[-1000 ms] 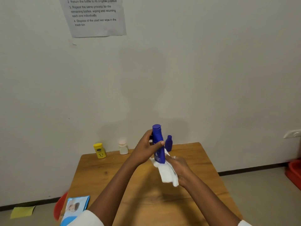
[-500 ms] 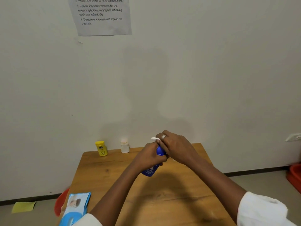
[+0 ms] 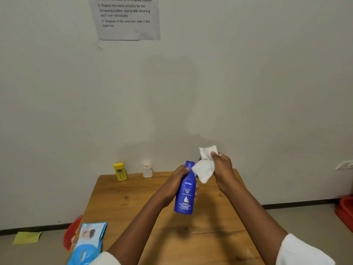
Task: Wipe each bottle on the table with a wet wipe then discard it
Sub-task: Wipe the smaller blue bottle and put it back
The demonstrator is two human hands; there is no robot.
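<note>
Blue bottle (image 3: 185, 194), white wipe (image 3: 204, 169), yellow jar (image 3: 120, 171), brown table (image 3: 133, 203).

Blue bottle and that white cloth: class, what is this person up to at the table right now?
A person is cleaning bottles. The left hand grips the blue bottle above the wooden table, holding it tilted with its cap up. The right hand holds a crumpled wet wipe against the bottle's top. A yellow bottle and a small white bottle stand at the table's far edge by the wall. A pack of wipes lies at the near left corner.
</note>
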